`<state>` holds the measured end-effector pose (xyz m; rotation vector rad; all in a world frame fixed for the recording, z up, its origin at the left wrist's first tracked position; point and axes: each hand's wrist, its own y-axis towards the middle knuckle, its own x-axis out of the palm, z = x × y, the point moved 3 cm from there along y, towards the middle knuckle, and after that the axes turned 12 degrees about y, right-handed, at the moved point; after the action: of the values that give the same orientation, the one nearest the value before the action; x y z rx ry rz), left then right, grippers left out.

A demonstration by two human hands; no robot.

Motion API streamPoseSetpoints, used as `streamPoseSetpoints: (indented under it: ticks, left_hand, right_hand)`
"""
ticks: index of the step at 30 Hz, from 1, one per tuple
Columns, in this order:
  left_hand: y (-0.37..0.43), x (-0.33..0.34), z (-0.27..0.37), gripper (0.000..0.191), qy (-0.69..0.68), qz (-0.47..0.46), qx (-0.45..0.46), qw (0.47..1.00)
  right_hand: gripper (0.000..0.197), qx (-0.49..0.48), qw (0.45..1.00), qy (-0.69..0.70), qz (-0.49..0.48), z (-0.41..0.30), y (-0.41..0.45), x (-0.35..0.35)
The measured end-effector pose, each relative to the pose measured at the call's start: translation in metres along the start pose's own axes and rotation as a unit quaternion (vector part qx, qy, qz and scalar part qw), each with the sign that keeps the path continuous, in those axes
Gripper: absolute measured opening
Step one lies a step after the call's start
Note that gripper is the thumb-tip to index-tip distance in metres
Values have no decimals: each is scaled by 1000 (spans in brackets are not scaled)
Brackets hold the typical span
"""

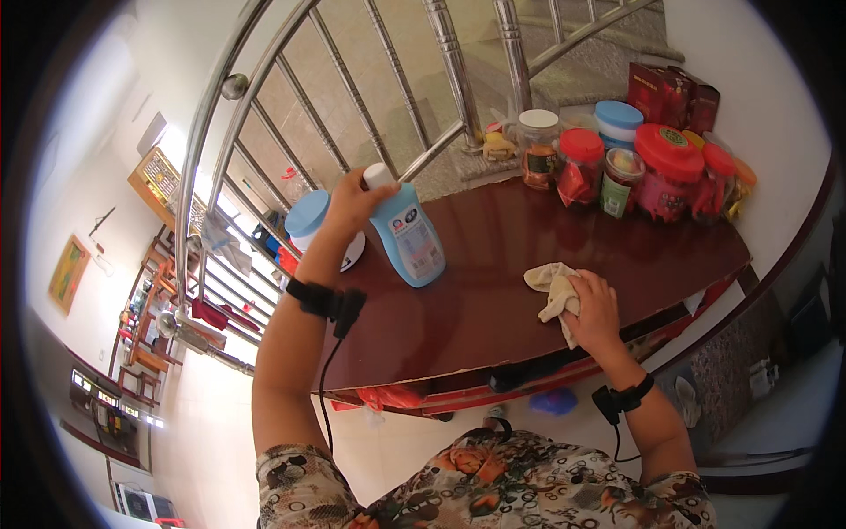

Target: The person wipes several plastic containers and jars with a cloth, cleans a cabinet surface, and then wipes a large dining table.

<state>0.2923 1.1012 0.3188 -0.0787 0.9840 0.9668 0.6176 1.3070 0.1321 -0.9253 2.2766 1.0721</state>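
My left hand [357, 202] grips the neck of a light blue plastic bottle [411, 235] just below its white cap. The bottle bears a printed label and is at the left part of the dark red wooden tabletop [476, 317]. Behind my left wrist is a white tub with a blue lid [308, 213], partly hidden by the hand. On the right part of the tabletop my right hand [593, 307] holds a crumpled cream cloth [558, 291], which spreads out to the left of the fingers. Both wrists wear black straps with cables.
Several jars with red, white and blue lids [581, 149] and dark red boxes [671, 96] crowd the back right. A stainless steel stair railing [330, 86] runs behind the table and down its left side. A blue bag [554, 401] lies on the floor below.
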Motion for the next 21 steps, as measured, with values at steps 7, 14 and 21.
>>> streamPoseSetpoints:
  ticks: [7,14,21]
  left_hand:
    - [77,15,-44,31,-121,-17,6,993]
    - [140,36,-40,37,21,128,123,984]
    - [181,83,-79,40,32,163,87,982]
  right_hand:
    - [57,10,1000,-1,-3,-3,0,2]
    - [52,29,999,-9,12,-6,2,-1]
    - [53,41,999,-22,19,-5,2,2]
